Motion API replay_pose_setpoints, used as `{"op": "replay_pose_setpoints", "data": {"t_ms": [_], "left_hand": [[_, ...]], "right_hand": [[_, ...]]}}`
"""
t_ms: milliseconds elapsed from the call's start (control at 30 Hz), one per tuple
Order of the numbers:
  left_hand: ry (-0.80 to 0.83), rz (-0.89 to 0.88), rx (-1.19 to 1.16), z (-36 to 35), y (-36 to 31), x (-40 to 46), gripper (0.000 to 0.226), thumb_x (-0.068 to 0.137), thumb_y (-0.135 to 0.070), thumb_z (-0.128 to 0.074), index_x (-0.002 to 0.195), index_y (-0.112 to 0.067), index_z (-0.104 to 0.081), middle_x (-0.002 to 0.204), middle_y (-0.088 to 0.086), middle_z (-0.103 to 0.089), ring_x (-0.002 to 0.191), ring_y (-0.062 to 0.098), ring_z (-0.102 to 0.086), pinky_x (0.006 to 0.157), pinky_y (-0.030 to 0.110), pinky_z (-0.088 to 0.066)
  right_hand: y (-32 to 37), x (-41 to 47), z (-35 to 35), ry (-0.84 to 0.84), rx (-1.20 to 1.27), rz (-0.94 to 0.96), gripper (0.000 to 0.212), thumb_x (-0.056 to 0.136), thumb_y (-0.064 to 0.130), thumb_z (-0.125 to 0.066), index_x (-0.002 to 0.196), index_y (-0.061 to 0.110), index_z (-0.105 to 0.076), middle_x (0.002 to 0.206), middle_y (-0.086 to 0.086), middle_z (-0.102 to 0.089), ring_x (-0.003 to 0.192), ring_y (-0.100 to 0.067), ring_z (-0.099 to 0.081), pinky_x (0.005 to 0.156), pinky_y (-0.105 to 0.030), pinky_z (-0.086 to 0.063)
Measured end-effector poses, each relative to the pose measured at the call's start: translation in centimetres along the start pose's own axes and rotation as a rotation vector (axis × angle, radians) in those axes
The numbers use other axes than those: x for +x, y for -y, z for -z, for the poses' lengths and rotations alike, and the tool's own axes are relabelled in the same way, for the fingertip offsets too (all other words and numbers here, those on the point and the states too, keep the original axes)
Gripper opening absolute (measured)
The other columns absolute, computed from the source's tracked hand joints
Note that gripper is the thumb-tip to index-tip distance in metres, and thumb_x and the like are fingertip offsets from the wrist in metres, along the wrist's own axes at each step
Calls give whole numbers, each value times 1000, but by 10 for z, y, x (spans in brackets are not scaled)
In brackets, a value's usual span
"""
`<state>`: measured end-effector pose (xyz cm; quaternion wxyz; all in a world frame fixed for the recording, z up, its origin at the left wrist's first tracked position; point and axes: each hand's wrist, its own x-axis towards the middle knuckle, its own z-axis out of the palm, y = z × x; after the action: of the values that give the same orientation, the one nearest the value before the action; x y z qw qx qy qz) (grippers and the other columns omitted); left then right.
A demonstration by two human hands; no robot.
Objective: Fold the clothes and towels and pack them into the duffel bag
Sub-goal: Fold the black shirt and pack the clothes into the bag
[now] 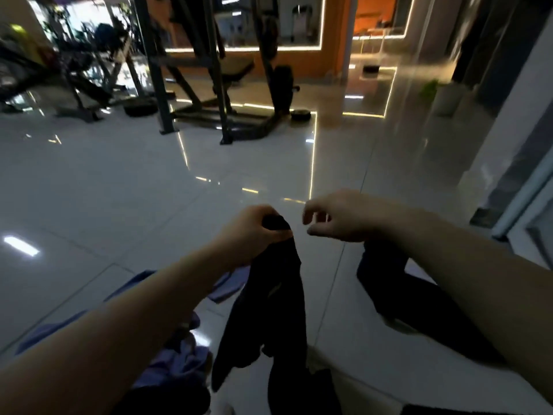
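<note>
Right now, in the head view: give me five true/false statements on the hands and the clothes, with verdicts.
1. The left hand grips the top of a black garment that hangs down. True.
2. The right hand also holds that garment. False: its fingers are loosely curled, holding nothing, apart from the cloth.
3. Purple cloth lies on the tiled floor below the left forearm. True.
4. The black garment is folded flat on the floor. False: it dangles unfolded from the left hand.
5. A second dark cloth lies under the right forearm. True.
</note>
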<state>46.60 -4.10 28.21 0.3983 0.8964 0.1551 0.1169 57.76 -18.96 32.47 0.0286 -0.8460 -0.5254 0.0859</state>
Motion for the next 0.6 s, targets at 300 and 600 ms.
{"op": "replay_pose_setpoints", "data": {"t_ms": [300, 600], "left_hand": [[-20, -353, 56, 27, -113, -43, 10, 85, -24, -69, 93, -22, -63, 88, -5, -65, 87, 17, -65, 79, 35, -55], [-8, -400, -215, -1, -79, -37, 15, 88, -23, -63, 85, -38, -62, 84, -7, -66, 77, 6, -64, 68, 17, -52]], "right_hand": [[6, -91, 22, -317, 988, -132, 14, 95, 15, -55, 101, 23, -65, 104, -3, -68, 101, -18, -63, 91, -33, -48], [-3, -86, 6, -216, 1200, -17, 33, 91, 5, -59, 119, 23, -57, 120, -5, -64, 110, -17, -62, 96, -31, -51]]}}
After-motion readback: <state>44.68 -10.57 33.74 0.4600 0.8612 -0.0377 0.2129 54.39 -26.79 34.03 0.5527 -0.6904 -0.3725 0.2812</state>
